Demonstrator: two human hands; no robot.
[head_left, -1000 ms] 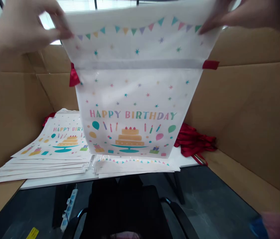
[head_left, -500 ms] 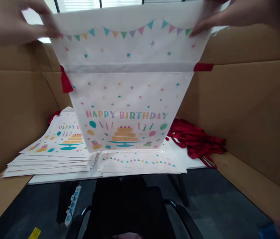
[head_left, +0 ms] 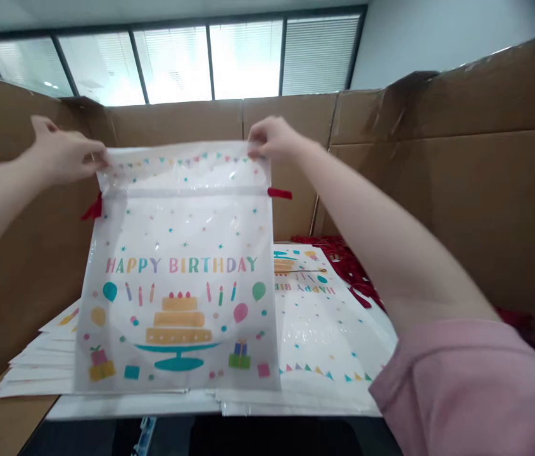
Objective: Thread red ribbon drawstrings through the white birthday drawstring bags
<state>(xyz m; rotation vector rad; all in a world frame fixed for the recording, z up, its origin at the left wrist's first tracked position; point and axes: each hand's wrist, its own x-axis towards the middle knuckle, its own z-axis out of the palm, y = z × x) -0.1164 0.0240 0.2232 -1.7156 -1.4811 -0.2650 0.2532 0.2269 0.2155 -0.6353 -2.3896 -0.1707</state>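
Note:
A white "HAPPY BIRTHDAY" drawstring bag with a cake print and red ribbon ends hangs upright in front of me. My left hand pinches its top left corner. My right hand pinches its top right corner. The bag's lower edge reaches down to the left stack of bags lying flat on the table. A second stack of the same bags lies to the right, printed side up and turned the other way.
Tall brown cardboard walls enclose the table on the left, back and right. A heap of red ribbons lies at the back right. The white table edge runs along the front. Windows with blinds are behind.
The bag moved away from me and lower, toward the left stack, with my arms stretched out. The view tilted upward, bringing the windows into sight.

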